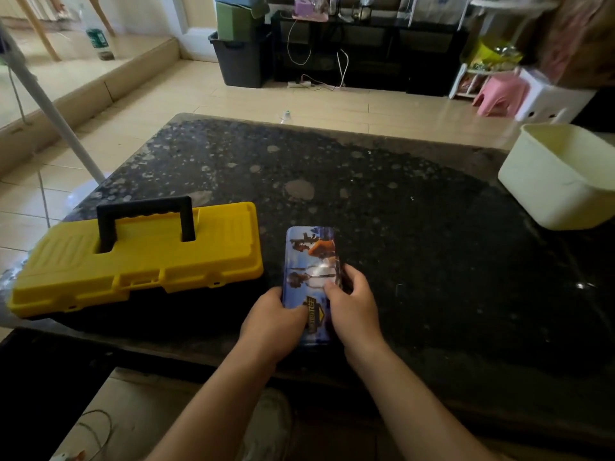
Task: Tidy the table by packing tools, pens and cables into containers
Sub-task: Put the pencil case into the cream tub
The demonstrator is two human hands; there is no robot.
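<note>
Pencil case (311,254): blue printed lid, closed, lying flat on the desk (399,211) at 6 o'clock, long side pointing to 12, close to the front edge.
Left hand (274,319): grips the case's near left edge, thumb laid on the lid.
Right hand (352,301): holds the right edge; fingers (349,272) curled round the side, thumb on the lid.
Toolbox (143,257): yellow lid shut, black handle raised, at 8 o'clock, just beside the case, not touching.
Tub (559,181): cream, open-topped, at 2 o'clock by the right edge.
Desk: dark speckled top.
</note>
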